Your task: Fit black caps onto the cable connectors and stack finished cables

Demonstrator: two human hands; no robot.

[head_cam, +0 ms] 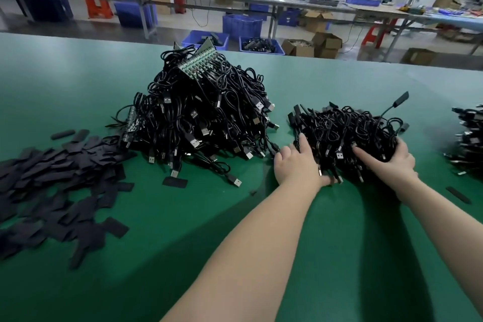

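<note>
Both hands clasp the smaller pile of capped cables [345, 136] from either side. The left hand [295, 165] cups the pile's 8 o'clock flank, its fingers curled against the cables and the thumb tucked under the near edge. The right hand [389, 158] grips the pile's 4 o'clock flank, fingers spread and curled into the tangle. Both bare forearms reach in from the 6 o'clock edge of the view.

This pile sits on the green worktop [78, 81] just right of centre; one capped connector [401, 99] sticks up from it toward 1 o'clock. Just beside it, at 9 o'clock from the hands, rises a larger heap of uncapped cables [203, 117], with bare metal USB plugs showing and green circuit boards [198, 63] on top. Farther out at 8 o'clock lies a spread of flat black caps [57, 185], with a single cap [175, 181] lying near the foot of the large heap. At 3 o'clock, at the view's edge, part of another stack of cables [467, 141] shows. A lone black strip [458, 195] lies on the worktop beside the right forearm.

Beyond the worktop, at 12 o'clock, stand blue bins [241, 25], cardboard boxes [326, 44] and long benches.
</note>
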